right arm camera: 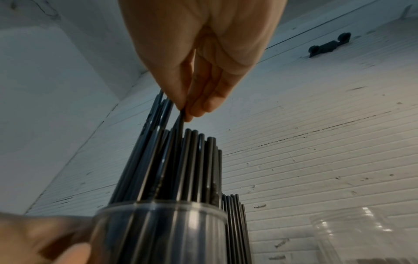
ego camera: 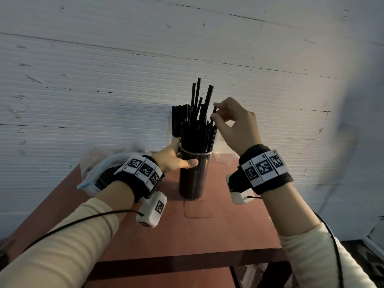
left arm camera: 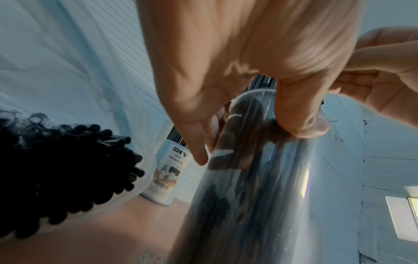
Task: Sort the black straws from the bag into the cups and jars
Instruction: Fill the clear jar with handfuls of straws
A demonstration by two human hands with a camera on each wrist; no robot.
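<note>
while your left hand (ego camera: 173, 157) grips the clear jar (ego camera: 192, 175) packed with straws (ego camera: 197, 129), your right hand (ego camera: 234, 125) pinches one straw (ego camera: 213, 117) above it; behind the jar, a cup (left arm camera: 167, 171) reads "diy desk organizer".

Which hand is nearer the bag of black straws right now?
Left. The left hand grips the clear jar right beside the clear plastic bag; the right hand pinches a black straw above the jar, farther away.

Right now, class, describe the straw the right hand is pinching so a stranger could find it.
On the reddish table stands a clear cup packed with black straws. At its right edge, one straw is pinched near its top by the right hand; the others stand untouched.
</note>
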